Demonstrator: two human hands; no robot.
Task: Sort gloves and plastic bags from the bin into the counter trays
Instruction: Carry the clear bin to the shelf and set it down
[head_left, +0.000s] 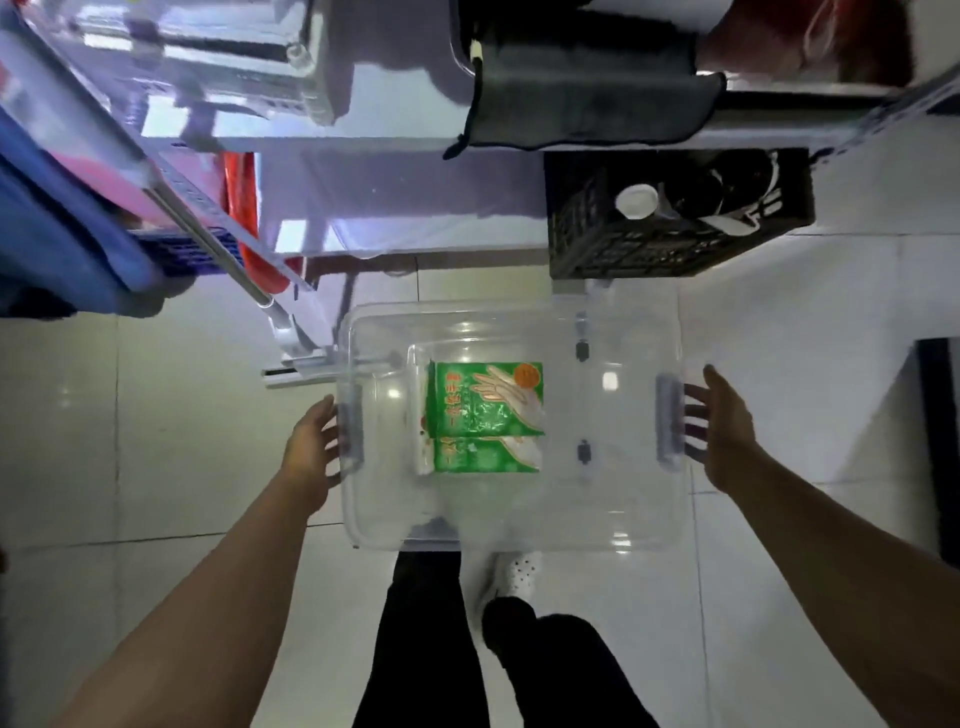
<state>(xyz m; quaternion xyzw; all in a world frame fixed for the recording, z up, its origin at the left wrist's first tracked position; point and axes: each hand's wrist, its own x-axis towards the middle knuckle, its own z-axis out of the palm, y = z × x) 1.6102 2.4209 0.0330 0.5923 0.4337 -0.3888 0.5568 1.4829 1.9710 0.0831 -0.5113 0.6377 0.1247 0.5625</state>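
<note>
A pale, glossy tiled floor spreads under everything, and a stainless steel counter runs along the far side with a dark grey cloth draped over its edge. Beneath the counter sits a black plastic lattice crate holding a white-capped container. At the left, a blue plastic basket juts in beside a slanting metal rail.

On the floor, just in front of the counter, stands a large clear plastic bin with a grey handle on each short side. Inside it, towards the left half, lie two green printed packets of disposable gloves, one overlapping the other.

The person stands over the bin in black trousers and a white perforated shoe. The left hand reaches in with fingers spread, its fingertips at the left handle. The right hand is likewise spread wide, fingertips just at the right handle. Neither hand is curled round anything.
</note>
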